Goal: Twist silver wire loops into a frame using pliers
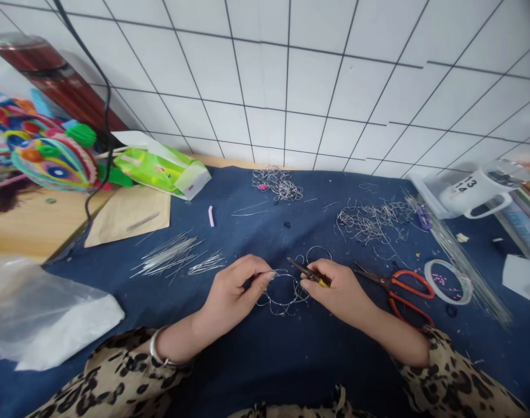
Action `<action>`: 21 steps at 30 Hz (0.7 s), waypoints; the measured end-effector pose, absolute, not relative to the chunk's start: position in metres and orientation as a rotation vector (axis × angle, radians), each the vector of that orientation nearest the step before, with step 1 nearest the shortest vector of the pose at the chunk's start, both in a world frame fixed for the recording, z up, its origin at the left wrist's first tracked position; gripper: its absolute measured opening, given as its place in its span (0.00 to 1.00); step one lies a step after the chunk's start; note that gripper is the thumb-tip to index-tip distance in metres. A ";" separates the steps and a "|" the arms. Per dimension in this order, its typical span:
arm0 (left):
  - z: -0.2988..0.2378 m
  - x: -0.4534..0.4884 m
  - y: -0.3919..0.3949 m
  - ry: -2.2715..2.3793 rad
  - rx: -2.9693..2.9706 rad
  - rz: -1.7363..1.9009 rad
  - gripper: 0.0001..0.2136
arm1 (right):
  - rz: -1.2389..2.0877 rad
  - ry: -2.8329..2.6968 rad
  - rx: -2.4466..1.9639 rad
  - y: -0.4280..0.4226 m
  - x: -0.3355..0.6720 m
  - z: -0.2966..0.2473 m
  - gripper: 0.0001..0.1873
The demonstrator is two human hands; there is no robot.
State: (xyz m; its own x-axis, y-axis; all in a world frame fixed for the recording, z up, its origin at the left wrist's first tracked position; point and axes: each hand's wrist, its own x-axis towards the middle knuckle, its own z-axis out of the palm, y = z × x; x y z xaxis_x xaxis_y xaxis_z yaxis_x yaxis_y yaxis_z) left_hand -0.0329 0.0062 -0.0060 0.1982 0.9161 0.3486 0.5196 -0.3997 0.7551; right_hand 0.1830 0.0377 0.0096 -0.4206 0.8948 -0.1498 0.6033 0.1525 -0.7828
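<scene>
Thumb and index finger of my left hand (238,290) pinch the end of a thin silvery wire. That wire belongs to a looped wire piece (286,303) lying between my hands over the dark blue cloth (256,366). My right hand (341,290) is closed around a pair of pliers (306,270) with dark, narrow jaws and a bit of yellow on the handle. The jaws point up and left, apart from my left fingertips. Most of the handles are hidden in my palm. A thin wire loop (319,248) rises behind my right fingers.
Cut straight wires (166,255) lie left of my hands. Tangled wire heaps (371,220) sit toward the wall. Red-handled scissors (410,284) and a round clear dish (447,281) are at right, near a white mug (478,188). A plastic bag (73,325) lies at left.
</scene>
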 end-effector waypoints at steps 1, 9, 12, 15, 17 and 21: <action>-0.005 -0.034 0.006 1.349 1.991 1.102 0.03 | 1.200 -2.058 -1.442 0.038 0.185 0.011 0.06; -0.005 -0.037 0.006 1.389 1.953 1.151 0.03 | 1.460 -1.948 -1.453 0.036 0.186 0.014 0.08; -0.005 -0.036 0.006 1.374 1.933 1.140 0.03 | 1.456 -1.944 -1.464 0.035 0.184 0.013 0.08; -0.004 -0.034 0.005 1.369 1.903 1.109 0.03 | 1.459 -1.938 -1.474 0.035 0.182 0.011 0.09; -0.003 -0.033 0.005 1.365 1.894 1.090 0.03 | 1.487 -1.902 -1.461 0.035 0.180 0.010 0.08; -0.003 -0.033 0.006 1.344 1.919 1.098 0.03 | 1.541 -1.815 -1.410 0.036 0.178 0.010 0.06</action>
